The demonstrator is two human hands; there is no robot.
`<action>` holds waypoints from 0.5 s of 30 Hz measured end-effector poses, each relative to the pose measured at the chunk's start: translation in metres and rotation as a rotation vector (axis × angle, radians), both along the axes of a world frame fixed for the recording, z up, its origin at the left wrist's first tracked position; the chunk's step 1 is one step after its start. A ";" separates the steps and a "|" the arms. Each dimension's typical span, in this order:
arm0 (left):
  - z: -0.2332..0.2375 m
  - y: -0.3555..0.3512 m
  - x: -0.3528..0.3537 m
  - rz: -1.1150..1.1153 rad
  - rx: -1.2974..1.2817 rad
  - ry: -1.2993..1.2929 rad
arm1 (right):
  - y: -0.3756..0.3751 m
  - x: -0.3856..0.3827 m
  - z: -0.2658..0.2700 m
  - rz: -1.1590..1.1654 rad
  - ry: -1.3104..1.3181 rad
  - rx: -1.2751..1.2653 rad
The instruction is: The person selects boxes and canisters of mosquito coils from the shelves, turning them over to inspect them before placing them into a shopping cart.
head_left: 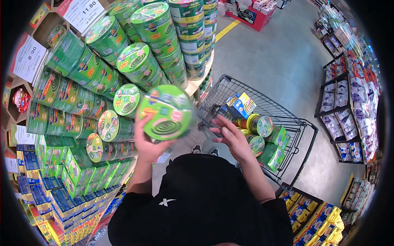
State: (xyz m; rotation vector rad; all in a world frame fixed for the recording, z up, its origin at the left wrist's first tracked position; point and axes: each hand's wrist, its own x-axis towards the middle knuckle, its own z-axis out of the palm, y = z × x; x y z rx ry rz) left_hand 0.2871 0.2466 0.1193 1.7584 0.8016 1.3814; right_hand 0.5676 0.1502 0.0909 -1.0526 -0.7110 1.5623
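My left hand (148,141) grips a round green tub of mosquito coils (166,112), its lid facing me and slightly blurred by motion. The tub is held up between the shelf display and the shopping cart. Over the cart's near left side, my right hand (230,137) is empty, its fingers apart. Inside the wire shopping cart (301,123) lie a blue and yellow box (242,105), round tubs (261,125) on their sides and green boxes (276,149).
Stacked green coil tubs (152,24) and green boxes (82,164) fill the shelves to my left, with price signs (29,57) above. Racks of packaged goods (340,94) stand right, yellow packs (320,225) lower right. Grey floor (262,53) stretches beyond the cart.
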 end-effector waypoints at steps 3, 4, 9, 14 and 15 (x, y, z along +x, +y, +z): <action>0.002 -0.002 0.018 -0.145 0.107 0.115 | 0.002 -0.006 0.021 0.042 0.163 0.021; 0.001 -0.002 0.024 -0.190 0.147 0.160 | 0.000 -0.006 0.023 0.052 0.190 0.006; -0.003 -0.023 0.049 -0.244 0.169 0.310 | -0.004 -0.006 0.028 0.021 0.127 -0.201; -0.017 -0.028 0.059 -0.328 0.162 0.400 | -0.015 -0.001 0.006 -0.054 0.232 -0.215; -0.015 -0.029 0.060 -0.346 0.128 0.403 | -0.018 0.000 0.003 -0.077 0.256 -0.217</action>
